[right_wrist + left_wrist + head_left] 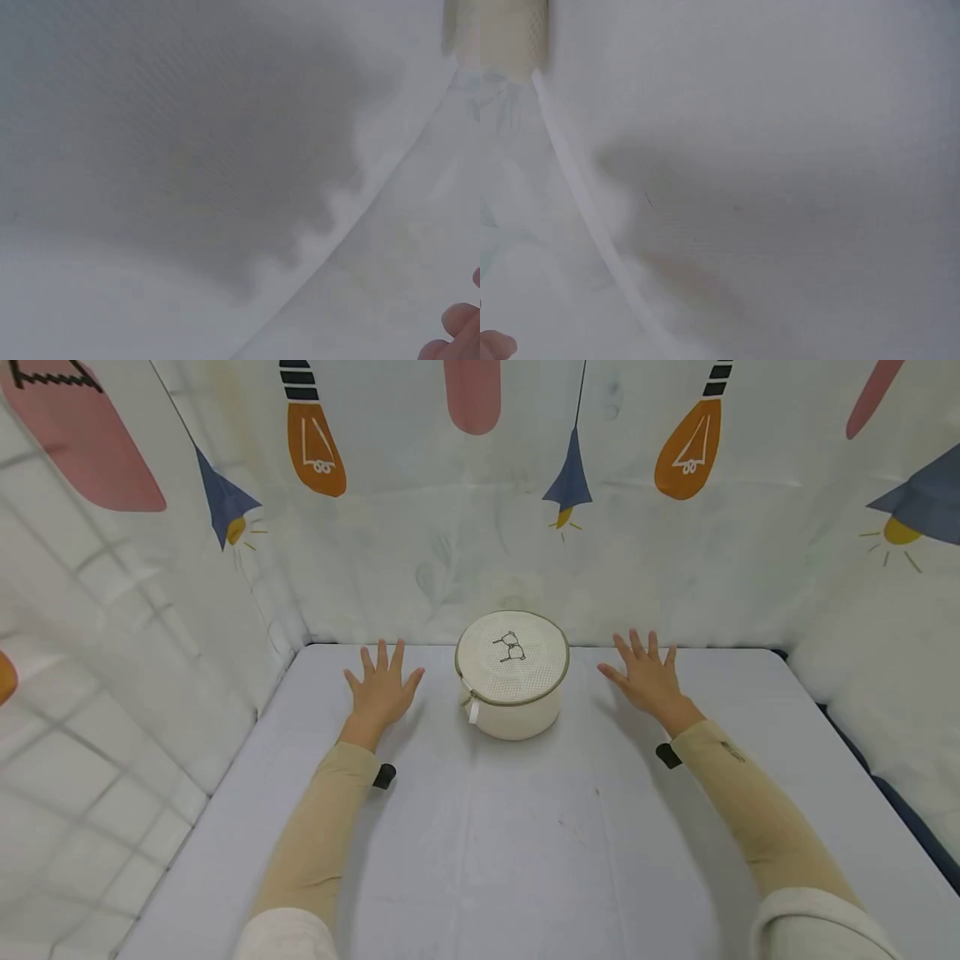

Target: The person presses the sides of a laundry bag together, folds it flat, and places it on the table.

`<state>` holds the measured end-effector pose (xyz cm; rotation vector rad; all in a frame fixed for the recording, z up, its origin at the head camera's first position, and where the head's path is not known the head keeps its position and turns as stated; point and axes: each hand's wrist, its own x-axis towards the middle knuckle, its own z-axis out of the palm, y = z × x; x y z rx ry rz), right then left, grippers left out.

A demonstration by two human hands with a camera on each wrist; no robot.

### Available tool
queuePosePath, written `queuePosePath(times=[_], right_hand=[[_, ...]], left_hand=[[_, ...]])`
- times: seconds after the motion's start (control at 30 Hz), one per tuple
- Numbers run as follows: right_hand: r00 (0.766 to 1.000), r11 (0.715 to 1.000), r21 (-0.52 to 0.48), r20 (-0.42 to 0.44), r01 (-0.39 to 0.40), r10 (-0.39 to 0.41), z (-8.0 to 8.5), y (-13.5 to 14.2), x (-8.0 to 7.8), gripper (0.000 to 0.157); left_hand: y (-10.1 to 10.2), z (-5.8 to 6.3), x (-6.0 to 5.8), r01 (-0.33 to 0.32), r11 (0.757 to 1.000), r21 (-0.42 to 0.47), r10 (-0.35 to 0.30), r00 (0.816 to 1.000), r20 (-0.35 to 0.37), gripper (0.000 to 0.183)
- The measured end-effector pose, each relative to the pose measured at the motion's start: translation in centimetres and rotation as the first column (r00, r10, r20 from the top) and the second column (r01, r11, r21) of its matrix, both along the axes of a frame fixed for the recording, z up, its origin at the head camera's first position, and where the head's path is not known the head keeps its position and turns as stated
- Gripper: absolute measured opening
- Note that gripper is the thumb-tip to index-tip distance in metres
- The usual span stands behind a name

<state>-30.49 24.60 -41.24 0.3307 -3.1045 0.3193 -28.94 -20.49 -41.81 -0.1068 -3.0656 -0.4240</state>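
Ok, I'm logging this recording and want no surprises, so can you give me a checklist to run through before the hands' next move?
1. Left hand free: ok, fingers spread, holding nothing.
2. Right hand free: ok, fingers spread, holding nothing.
3. Round case upright on the table, between the hands: ok.
4. Gap between each hand and the case: ok, both stand apart from it in the head view.
5. Zip fully closed: cannot tell; it runs round the top's rim, with a white tab hanging at the near left.
6. Contents known: cannot tell, the inside is hidden.
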Motion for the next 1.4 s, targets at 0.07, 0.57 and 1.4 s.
queuePosePath(times=[0.07,0.57,1.4], right_hand=[[1.0,1.0,-0.002,0.001,-0.008,0.008,0.0,0.0,0.2,0.085],[0.996,0.994,-0.062,-0.028,-0.086,0.084,0.8,-0.6,1.6,0.083],[0.982,0.954,-0.236,-0.082,-0.185,0.17,3.1,-2.8,3.8,0.075]], left_hand=[[0.1,0.0,0.1,0.003,1.0,0.006,-0.003,1.0,0.004,0.077],[0.4,0.3,0.6,0.023,0.999,0.037,-0.023,1.0,0.001,0.076],[1.5,1.7,2.0,0.096,0.952,0.29,-0.064,0.991,-0.118,0.068]])
